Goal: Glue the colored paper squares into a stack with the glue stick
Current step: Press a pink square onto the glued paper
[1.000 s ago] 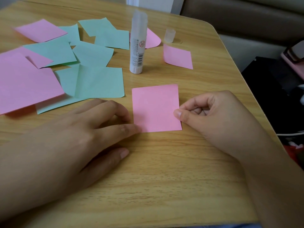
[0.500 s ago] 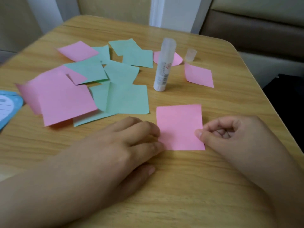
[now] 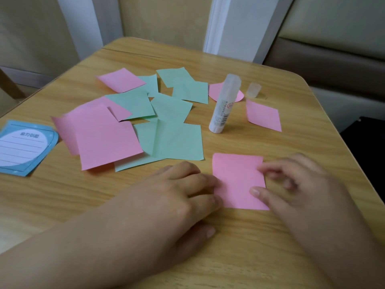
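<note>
The right hand is smeared by motion, so its grip on the pink paper cannot be told. The glue stick hides part of a pink piece behind it, and its label is too small to read. The blue notepad is cut off at the left edge.

On the tabletop, loose squares overlap left of the glue stick; its cap stands just right; a notepad lies far left.
</note>
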`<state>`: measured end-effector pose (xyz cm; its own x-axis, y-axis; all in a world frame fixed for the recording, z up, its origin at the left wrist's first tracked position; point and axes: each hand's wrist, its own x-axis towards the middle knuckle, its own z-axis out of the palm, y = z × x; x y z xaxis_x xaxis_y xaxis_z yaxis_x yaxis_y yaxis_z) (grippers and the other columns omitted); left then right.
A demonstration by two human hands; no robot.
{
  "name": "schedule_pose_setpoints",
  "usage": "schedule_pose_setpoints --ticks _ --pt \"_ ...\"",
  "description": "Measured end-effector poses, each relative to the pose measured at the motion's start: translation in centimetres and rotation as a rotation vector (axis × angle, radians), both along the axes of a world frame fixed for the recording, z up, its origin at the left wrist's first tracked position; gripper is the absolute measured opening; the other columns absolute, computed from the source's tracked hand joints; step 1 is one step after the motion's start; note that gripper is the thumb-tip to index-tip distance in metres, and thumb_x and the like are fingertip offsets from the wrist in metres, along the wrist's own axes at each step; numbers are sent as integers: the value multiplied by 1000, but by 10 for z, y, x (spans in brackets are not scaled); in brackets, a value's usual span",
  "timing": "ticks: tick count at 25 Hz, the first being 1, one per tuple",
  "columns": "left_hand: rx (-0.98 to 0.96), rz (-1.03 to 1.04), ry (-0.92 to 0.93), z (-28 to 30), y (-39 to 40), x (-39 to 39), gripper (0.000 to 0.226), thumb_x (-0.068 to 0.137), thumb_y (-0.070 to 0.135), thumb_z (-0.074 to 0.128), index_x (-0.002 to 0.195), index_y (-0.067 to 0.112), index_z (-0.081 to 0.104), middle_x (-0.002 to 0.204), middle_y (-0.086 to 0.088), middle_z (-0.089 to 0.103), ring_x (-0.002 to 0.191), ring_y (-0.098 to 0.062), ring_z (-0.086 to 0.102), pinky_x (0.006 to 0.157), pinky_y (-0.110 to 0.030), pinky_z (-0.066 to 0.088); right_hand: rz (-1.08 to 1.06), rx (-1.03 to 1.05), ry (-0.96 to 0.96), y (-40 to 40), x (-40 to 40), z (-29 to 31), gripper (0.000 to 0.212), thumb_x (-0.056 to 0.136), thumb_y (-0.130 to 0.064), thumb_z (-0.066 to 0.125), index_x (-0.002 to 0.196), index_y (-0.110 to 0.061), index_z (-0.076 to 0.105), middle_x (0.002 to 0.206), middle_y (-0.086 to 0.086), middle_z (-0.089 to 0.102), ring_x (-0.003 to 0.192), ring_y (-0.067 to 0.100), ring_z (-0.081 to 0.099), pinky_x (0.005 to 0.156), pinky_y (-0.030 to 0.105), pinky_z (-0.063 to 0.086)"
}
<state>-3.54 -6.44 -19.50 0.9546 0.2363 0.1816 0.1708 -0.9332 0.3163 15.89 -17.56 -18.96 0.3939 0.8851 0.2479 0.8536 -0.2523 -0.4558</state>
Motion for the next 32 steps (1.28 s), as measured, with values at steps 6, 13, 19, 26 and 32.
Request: schedule_pose_setpoints --ticks 6,13,19,26,32 --pt "-23 9 82 3 3 0 34 84 51 45 105 34 67 118 9 61 102 -11 55 84 -29 52 277 -84 -173 9 -10 -10 45 80 -12 40 116 -20 66 120 -7 62 107 8 45 99 6 23" --pt "-75 64 203 6 11 11 48 70 78 18 104 48 34 152 21 15 125 -1 11 96 -29 14 290 -105 -121 9 -10 -13 49 77 -6 44 120 -20 61 128 -11 58 106 6 40 96 4 22" --pt "-91 50 60 -4 11 9 34 79 75 34 94 47 44 143 13 40 116 -6 27 89 -38 25 95 -58 -137 5 3 -12 39 77 -23 50 112 -23 68 117 -17 64 101 3 39 92 21 32" --pt "-99 80 130 3 13 8 46 75 79 27 105 47 41 149 23 27 124 -2 21 99 -33 16 69 -106 -195 3 3 -8 39 77 -32 48 111 -27 67 120 -21 61 99 8 37 80 25 18" --pt "102 140 276 20 11 21 79 70 78 10 139 44 31 149 26 25 125 -1 24 98 -31 11 102 -228 -230 1 -1 9 35 92 -34 46 126 -39 56 133 -29 47 120 12 33 84 22 13"
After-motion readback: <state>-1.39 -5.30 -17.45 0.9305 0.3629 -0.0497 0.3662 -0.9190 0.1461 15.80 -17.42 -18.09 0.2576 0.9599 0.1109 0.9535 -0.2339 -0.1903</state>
